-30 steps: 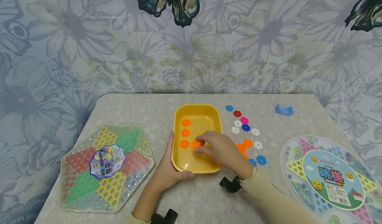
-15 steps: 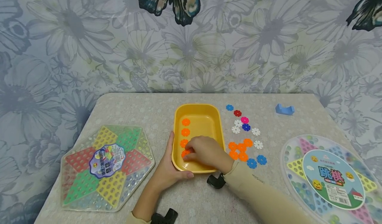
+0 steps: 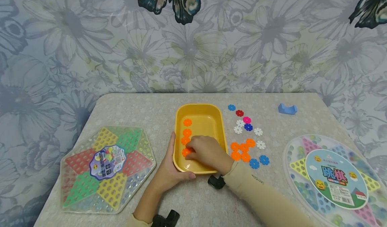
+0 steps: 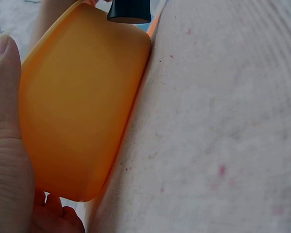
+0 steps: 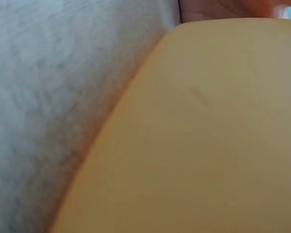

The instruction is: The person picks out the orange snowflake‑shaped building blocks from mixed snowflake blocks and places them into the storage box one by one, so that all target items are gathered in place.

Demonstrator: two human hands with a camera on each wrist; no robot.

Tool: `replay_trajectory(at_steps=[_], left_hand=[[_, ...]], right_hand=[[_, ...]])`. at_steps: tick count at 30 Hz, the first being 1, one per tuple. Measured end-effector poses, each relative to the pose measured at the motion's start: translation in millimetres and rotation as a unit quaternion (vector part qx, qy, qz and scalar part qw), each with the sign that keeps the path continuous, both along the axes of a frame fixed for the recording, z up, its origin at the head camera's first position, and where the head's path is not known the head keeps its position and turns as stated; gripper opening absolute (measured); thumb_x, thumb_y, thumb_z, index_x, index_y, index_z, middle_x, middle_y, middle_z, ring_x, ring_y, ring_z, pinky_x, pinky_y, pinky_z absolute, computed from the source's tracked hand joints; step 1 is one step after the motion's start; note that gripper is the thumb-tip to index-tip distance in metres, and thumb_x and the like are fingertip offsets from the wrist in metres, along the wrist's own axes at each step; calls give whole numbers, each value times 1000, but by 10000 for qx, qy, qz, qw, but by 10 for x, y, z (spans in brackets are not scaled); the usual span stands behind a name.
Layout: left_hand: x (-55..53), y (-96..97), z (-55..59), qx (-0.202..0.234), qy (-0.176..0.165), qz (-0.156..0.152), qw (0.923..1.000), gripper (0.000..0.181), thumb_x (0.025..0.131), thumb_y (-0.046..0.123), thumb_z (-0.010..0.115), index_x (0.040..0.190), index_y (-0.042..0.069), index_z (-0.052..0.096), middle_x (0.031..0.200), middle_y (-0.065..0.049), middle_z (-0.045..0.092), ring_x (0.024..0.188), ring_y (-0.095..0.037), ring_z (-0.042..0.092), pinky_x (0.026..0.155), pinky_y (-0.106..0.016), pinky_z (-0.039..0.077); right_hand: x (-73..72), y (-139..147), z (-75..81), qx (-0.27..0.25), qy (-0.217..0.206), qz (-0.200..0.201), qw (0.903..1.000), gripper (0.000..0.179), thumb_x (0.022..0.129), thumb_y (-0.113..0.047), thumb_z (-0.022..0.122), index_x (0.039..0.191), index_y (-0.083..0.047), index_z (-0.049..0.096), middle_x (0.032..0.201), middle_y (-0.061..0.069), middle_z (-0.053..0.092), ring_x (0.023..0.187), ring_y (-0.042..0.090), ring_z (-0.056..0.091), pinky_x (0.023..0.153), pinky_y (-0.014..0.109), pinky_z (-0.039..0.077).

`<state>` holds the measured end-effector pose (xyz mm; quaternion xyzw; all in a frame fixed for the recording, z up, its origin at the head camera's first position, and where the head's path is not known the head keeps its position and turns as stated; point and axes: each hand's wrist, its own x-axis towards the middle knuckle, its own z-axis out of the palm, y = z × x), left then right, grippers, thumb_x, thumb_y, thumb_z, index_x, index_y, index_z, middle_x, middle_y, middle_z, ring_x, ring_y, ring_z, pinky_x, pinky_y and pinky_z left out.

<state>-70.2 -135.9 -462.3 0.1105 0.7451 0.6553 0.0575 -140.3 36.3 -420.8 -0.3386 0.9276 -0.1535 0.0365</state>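
A yellow plastic tray (image 3: 208,119) lies on the table in the head view; its outer wall (image 4: 87,97) fills much of the left wrist view. My left hand (image 3: 169,171) grips the tray's near left corner, thumb along the front side and fingers along the left. My right hand (image 3: 208,153) reaches inside, thumb and index finger on an orange snowflake disc (image 3: 185,152), the nearest in a column of several along the left side. Another orange snowflake disc (image 3: 185,140) lies just beyond it. In the right wrist view the tray wall (image 5: 199,131) hides the fingertips.
Right of the tray lie loose orange discs (image 3: 243,147), blue discs (image 3: 264,159), white discs (image 3: 258,131) and a few other colours. Boxed Chinese checkers boards flank the tray, a hexagonal one (image 3: 109,163) left, a round one (image 3: 335,180) right. A blue plastic piece (image 3: 287,109) sits far right.
My right hand has moved left and toward me inside the tray, bringing an orange disc to the near end of the column. The left hand has stayed on the tray.
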Motion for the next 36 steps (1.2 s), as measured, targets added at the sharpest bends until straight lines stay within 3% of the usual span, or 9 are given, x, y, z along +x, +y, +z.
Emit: replay_trajectory(at_steps=[4,10,15,18,21,26,31,36], left_hand=[[-2,-2,1,47,25,-28,10000,137,64,48,91,157,41,-9,169,0,1,151,-27,25,110,-12,29],[-12,4,-3,63,-25,-92,9999,137,66,45,91,157,39,-11,169,0,3,149,-26,31,110,-17,35],[-12,16,6,135,-207,-61,9997,141,65,39,93,159,33,-12,168,4,5,149,-23,30,111,-16,33],[-16,23,10,164,-205,-16,9997,142,64,35,95,159,33,-11,168,3,7,150,-22,28,111,-14,31],[-18,26,9,138,-218,50,9997,142,62,32,96,158,39,-9,168,6,8,150,-20,27,111,-12,28],[-16,15,6,34,-227,113,9997,142,61,32,97,156,45,-8,167,9,10,150,-18,25,111,-10,24],[-17,11,3,83,-164,83,9998,142,61,32,97,156,44,-8,168,4,9,151,-22,24,111,-10,24],[-19,16,5,130,-194,41,9997,141,62,32,96,156,44,-8,167,8,8,151,-19,24,111,-11,25]], right_hand=[[20,15,62,-131,-92,-23,9999,17,85,-35,78,89,-18,76,77,-9,63,69,9,54,63,24,45],[109,167,310,-590,198,-177,9979,30,88,-34,75,111,-15,75,90,-7,69,79,9,62,73,27,54],[169,486,531,-1051,641,-505,9911,31,86,-35,77,112,-16,75,92,-5,68,74,10,61,65,22,51],[162,728,590,-1259,684,-884,9857,31,86,-33,78,113,-17,74,93,-6,67,63,11,53,57,20,44],[135,963,567,-1321,498,-1317,9812,32,87,-31,77,116,-17,73,97,-5,67,62,12,48,56,23,42],[89,1232,370,-901,-79,-1840,9787,34,90,-31,74,120,-15,71,103,0,69,78,16,59,69,32,52],[48,1377,141,-225,-530,-1748,9829,38,87,-32,77,119,-11,72,105,4,68,89,21,64,77,40,56],[30,1444,7,-110,-655,-1725,9828,35,83,-31,80,113,-13,75,106,3,67,95,22,63,85,44,55]])
